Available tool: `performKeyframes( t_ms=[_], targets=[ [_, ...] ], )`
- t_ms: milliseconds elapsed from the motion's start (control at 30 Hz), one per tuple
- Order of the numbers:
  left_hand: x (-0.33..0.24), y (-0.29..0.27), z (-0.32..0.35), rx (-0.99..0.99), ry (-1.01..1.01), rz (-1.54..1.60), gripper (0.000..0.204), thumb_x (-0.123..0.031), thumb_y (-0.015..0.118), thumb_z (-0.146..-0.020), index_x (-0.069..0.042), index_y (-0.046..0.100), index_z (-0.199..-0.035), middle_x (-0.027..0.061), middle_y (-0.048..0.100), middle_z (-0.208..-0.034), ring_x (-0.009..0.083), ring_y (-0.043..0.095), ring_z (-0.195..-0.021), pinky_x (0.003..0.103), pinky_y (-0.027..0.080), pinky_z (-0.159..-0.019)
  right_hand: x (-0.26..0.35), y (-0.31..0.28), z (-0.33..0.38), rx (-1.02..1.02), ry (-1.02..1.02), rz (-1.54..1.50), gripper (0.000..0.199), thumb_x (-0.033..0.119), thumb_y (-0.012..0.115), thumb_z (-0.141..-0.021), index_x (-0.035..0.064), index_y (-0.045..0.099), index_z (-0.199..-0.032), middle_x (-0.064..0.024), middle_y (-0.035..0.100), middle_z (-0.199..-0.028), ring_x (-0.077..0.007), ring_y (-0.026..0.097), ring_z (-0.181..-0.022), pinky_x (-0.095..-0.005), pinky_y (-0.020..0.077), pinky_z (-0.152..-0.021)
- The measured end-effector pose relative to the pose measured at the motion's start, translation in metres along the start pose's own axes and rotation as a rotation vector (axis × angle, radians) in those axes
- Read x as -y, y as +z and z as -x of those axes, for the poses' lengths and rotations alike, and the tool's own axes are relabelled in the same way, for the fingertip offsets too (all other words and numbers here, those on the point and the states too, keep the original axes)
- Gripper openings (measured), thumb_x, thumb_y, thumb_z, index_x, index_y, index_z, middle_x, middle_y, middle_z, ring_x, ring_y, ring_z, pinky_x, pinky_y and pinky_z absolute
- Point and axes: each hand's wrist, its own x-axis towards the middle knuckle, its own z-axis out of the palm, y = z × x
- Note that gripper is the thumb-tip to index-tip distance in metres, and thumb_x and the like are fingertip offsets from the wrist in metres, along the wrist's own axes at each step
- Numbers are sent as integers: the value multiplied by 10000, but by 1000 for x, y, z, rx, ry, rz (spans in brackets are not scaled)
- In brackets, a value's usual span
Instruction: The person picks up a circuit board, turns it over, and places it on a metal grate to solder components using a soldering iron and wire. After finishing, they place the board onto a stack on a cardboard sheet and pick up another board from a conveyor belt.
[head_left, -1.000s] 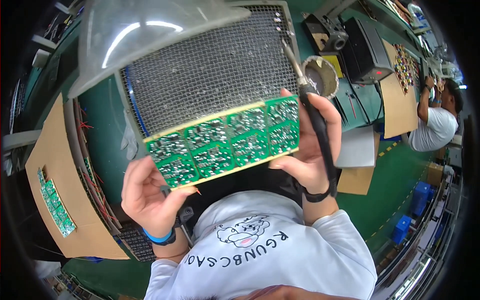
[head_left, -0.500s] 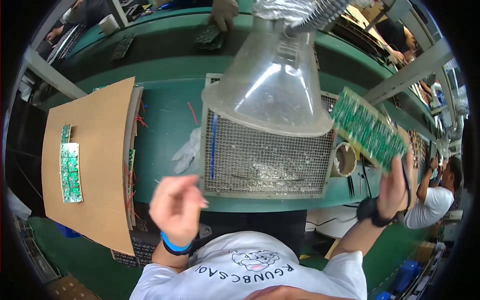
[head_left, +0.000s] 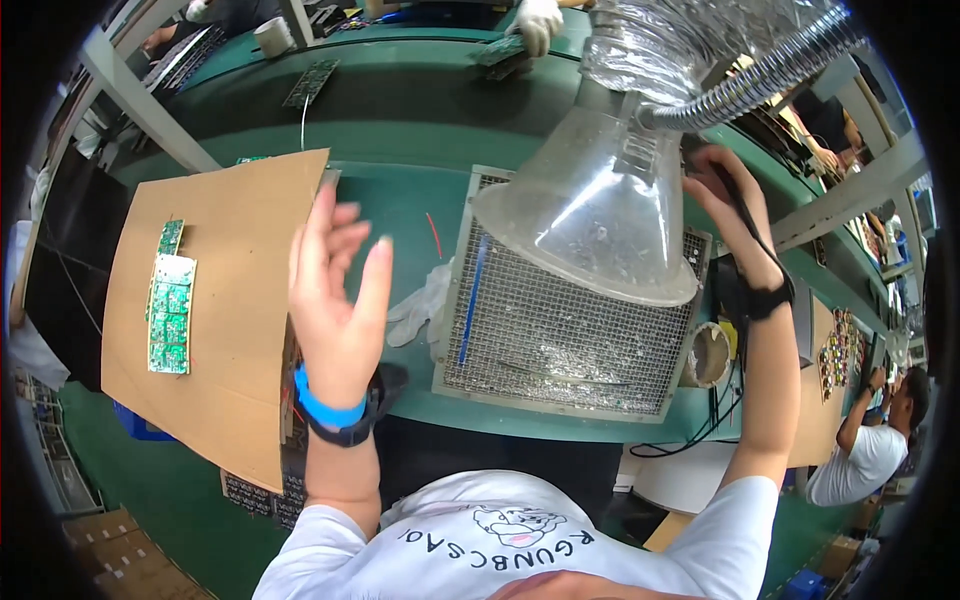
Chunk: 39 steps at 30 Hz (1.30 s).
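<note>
Left hand (head_left: 338, 315): raised beside the right edge of a flat brown cardboard sheet (head_left: 235, 300) at the left end of the green bench (head_left: 380, 195); fingers apart, thumb spread wide, tips blurred. Contact with the sheet: cannot tell.

Right hand (head_left: 735, 220): near the bench's far right corner, beside a translucent plastic fume hood (head_left: 600, 220). Fingers bent, tips partly obscured; cannot tell whether they are clamped on anything. A black flexible cord (head_left: 745, 208) runs along this hand toward the wrist.

A green segmented circuit-board strip (head_left: 172, 300) lies on the cardboard sheet, nearer its left edge.

Between the hands, close to the bench's front edge: a silver wire-mesh tray (head_left: 560, 360), hood above its far part. Round grey-rimmed tin (head_left: 708, 355) just beside the tray's right edge; crumpled white glove (head_left: 415, 308) at its left edge.
</note>
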Motion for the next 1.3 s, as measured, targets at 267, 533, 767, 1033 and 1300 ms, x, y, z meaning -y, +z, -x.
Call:
performKeyframes(
  t_ms=[267, 533, 767, 1033, 1300],
  targets=[
    [57, 91, -230, 31, 225, -885, 449, -196, 550, -876, 94, 549, -1220, 290, 562, -1245, 427, 592, -1079, 463, 478, -944, 50, 5, 122, -290, 89, -107, 320, -41, 639, -852, 5, 544, -1155, -102, 618, -1177, -153, 619, -1040, -288, 471, -937],
    [263, 0, -377, 313, -36, -1375, 575, -478, 561, -882, -89, 586, -1304, 172, 514, -1393, 361, 518, -1256, 455, 419, -1047, 47, -8, 234, -466, 190, -93, 285, -53, 600, -859, -27, 525, -1133, -195, 624, -1204, -181, 652, -1010, -305, 493, -918],
    [276, 13, -366, 485, -322, -1614, 715, -619, 607, -825, -98, 577, -1315, 222, 505, -1380, 354, 514, -1262, 420, 396, -1080, 51, -5, 254, -646, 307, -138, 261, -39, 611, -870, -23, 527, -1117, -186, 642, -1172, -169, 667, -953, -294, 511, -881],
    [327, -8, -428, 160, -387, -771, 553, -564, 635, -843, -51, 683, -1042, 168, 677, -982, 291, 651, -939, 391, 519, -827, 54, 0, 236, -569, 298, -186, 253, -36, 618, -868, -23, 535, -1106, -177, 657, -1140, -173, 673, -931, -295, 518, -864],
    [154, 88, -313, 194, -531, 440, 362, -431, 619, -921, -90, 613, -1045, 52, 629, -922, 211, 604, -829, 386, 522, -767, 54, 16, 228, -504, 173, -188, 261, -36, 628, -856, -26, 542, -1102, -186, 658, -1143, -191, 680, -928, -305, 512, -868]
  ],
)
